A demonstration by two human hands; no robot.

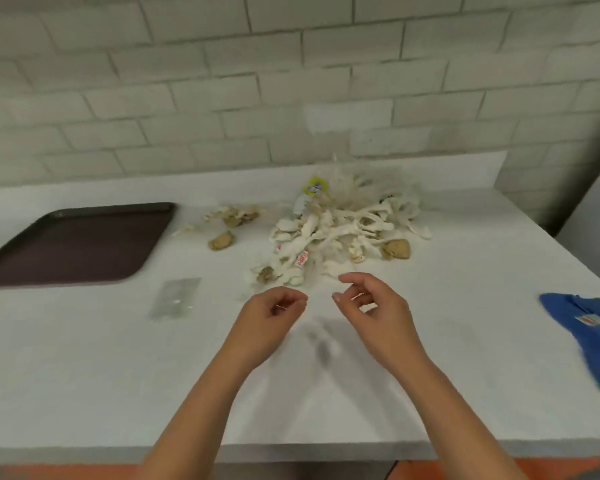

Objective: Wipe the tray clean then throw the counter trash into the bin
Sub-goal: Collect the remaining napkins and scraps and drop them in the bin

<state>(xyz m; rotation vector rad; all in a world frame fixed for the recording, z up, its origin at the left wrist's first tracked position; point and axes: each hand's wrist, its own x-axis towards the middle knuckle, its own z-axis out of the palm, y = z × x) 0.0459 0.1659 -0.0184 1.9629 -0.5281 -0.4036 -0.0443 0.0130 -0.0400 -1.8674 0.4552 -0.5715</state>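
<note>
"Head view: my left hand (274, 317) and right hand (371, 306) hover just short of the heap of white paper scraps and tan crumbs (336, 230), fingers loosely curled, holding nothing."

"Where's the tray?"

"Dark brown rectangular plastic tray (73, 244) lies far left on the white table (430, 375), bare as far as I see; crumpled blue cloth (589, 334) at right. I judge trash comes next: cup both hands round the heap, gather the stray tan lumps (222, 241), lift low. Bin isn't in view."

Single wide head-worn view, forward and down, close over the counter (84, 358).
</note>
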